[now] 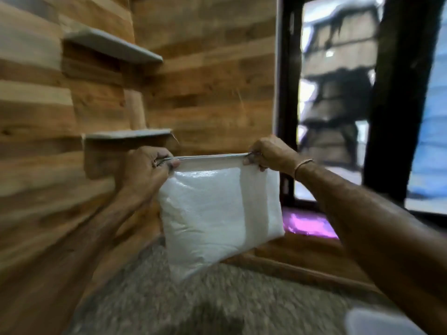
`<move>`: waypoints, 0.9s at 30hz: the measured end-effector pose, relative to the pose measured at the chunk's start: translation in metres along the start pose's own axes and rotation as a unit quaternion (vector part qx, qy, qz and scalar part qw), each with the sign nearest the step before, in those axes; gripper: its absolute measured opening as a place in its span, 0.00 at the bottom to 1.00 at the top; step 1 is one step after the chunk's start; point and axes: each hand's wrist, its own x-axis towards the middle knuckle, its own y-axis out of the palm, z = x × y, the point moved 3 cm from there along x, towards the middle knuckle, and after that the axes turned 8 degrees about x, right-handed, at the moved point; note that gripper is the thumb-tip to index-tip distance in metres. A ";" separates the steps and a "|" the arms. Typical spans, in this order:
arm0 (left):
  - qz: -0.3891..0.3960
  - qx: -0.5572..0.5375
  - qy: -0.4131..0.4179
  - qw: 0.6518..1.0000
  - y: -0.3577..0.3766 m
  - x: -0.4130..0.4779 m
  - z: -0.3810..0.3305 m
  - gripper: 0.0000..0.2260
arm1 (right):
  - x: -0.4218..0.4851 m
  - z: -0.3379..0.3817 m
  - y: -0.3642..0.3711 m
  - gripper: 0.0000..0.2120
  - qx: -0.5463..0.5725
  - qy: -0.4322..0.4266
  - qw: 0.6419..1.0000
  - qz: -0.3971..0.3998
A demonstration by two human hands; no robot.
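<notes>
A white plastic-wrapped pillow-like bag [215, 213] hangs in the air in front of me, its top edge stretched taut between both hands. My left hand [145, 168] pinches the top left corner. At the top right corner, my right hand [271, 153] grips the same edge; a thin band circles that wrist. The bag's lower corner hangs just above a grey-brown carpet [193, 303]. The picture is blurred by motion.
A wood-plank wall [205, 81] stands behind the bag, with two small corner shelves [116, 44] [128, 134] at the left. A dark-framed window [338, 93] is at the right, a purple patch [307, 223] below it. A pale object [377, 322] sits at the bottom right.
</notes>
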 end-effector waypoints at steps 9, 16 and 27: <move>0.158 0.050 -0.074 0.983 0.091 -0.244 -0.038 0.15 | -0.191 -0.078 0.125 0.13 -0.005 0.054 0.983 0.175; 0.209 0.135 -0.140 0.959 0.112 -0.341 -0.038 0.12 | -0.249 -0.093 0.207 0.15 -0.003 0.064 0.977 0.205; 0.288 0.096 -0.196 0.932 0.079 -0.374 0.008 0.12 | -0.285 -0.045 0.261 0.08 0.040 0.039 0.984 0.171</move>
